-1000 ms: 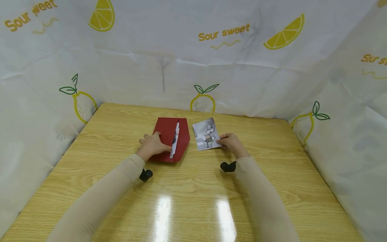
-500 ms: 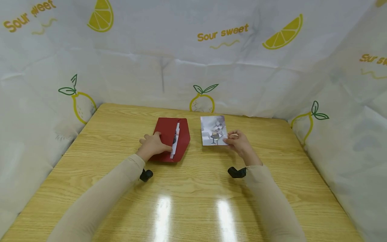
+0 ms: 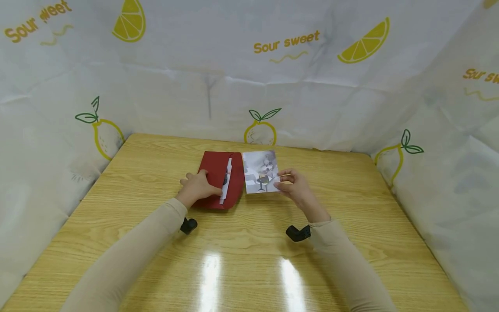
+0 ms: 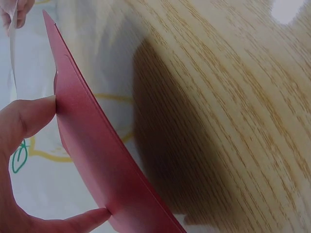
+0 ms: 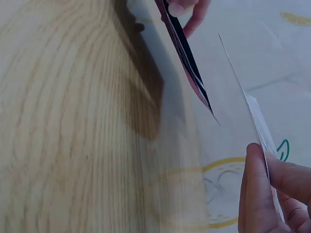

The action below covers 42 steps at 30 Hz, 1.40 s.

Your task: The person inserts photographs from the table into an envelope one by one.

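Note:
A red envelope (image 3: pixel 212 162) is held above the table by my left hand (image 3: pixel 197 189), its flap (image 3: pixel 236 177) unfolded toward the right. White printed papers (image 3: pixel 225 186) stick out of its mouth near my left thumb. In the left wrist view, thumb and finger clasp the envelope (image 4: pixel 104 141) from one side, with its shadow on the wood. My right hand (image 3: pixel 298 193) pinches a grey-and-white printed card (image 3: pixel 257 167) by its lower right edge. That card overlaps the tip of the flap in the head view; the right wrist view shows it edge-on, apart from the envelope (image 5: pixel 187 60).
A wood-grain table (image 3: pixel 241 255) lies below both hands. White cloth (image 3: pixel 187 95) with lemon prints hangs behind it and along both sides. Black wrist cameras (image 3: pixel 298 233) jut inward from the sleeves.
The right hand first lifted the card to the right and levelled it, then moved it left up to the envelope's flap. The left hand and envelope have stayed in place.

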{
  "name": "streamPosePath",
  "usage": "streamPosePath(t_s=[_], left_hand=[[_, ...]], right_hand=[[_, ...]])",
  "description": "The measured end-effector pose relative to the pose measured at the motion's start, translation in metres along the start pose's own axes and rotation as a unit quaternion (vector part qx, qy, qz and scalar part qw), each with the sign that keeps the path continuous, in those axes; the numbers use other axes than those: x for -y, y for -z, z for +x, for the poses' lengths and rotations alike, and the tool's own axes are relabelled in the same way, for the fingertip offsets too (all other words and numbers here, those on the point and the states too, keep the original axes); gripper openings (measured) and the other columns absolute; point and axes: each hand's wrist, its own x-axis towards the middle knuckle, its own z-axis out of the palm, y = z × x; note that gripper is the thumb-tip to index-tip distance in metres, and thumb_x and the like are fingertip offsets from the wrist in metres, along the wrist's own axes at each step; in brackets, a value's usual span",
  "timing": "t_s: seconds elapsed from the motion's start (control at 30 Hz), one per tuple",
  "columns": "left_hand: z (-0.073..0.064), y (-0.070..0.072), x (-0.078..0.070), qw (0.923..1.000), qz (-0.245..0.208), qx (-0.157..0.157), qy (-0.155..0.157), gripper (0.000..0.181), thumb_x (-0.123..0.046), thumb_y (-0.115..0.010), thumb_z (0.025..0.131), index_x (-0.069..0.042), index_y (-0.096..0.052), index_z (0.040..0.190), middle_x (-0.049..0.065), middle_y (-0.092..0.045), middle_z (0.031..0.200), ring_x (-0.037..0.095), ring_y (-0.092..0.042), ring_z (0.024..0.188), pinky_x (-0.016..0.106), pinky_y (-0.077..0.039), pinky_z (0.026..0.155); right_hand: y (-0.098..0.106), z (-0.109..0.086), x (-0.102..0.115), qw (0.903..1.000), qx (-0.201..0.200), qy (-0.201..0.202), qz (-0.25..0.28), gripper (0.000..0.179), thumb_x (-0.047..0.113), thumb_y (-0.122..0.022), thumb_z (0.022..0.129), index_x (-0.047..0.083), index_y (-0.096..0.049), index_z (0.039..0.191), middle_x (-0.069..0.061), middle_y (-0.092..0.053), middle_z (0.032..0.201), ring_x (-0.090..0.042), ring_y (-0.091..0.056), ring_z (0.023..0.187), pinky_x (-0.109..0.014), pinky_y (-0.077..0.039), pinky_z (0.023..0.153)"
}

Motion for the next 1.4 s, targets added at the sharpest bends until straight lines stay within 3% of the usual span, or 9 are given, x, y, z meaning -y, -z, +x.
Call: streamPosePath(t_s=[0.3, 0.77, 1.4], left_hand=[[0.001, -0.001, 0.001, 1.0, 0.005, -0.003, 0.002, 0.089, -0.043, -0.077, 0.072, -0.006, -0.037, 0.141, 0.03, -0.037, 0.127, 0.045, -0.032, 0.115, 0.056, -0.046, 0.085], [0.001, -0.001, 0.001, 1.0, 0.004, -0.003, 0.007, 0.09, -0.043, -0.078, 0.071, -0.006, -0.037, 0.142, 0.03, -0.036, 0.129, 0.046, -0.032, 0.116, 0.057, -0.045, 0.087], [0.004, 0.0, 0.003, 0.9999, 0.003, -0.003, 0.011, 0.092, -0.044, -0.078, 0.07, -0.006, -0.037, 0.143, 0.03, -0.037, 0.129, 0.046, -0.032, 0.116, 0.059, -0.045, 0.087]], right_hand=[[-0.025, -0.001, -0.006, 0.9995, 0.012, -0.002, -0.031, 0.038, -0.003, -0.063, 0.09, -0.004, -0.047, 0.125, -0.006, -0.048, 0.102, -0.008, -0.055, 0.074, -0.025, -0.055, 0.074], [-0.048, 0.001, -0.008, 0.9992, 0.002, -0.006, -0.04, 0.038, -0.008, -0.064, 0.087, -0.009, -0.048, 0.121, -0.009, -0.047, 0.098, -0.008, -0.054, 0.073, -0.023, -0.055, 0.071], [-0.056, 0.001, -0.004, 0.9995, -0.001, -0.005, -0.032, 0.035, -0.006, -0.064, 0.087, -0.005, -0.048, 0.118, -0.008, -0.044, 0.098, -0.01, -0.053, 0.073, -0.02, -0.053, 0.066]])
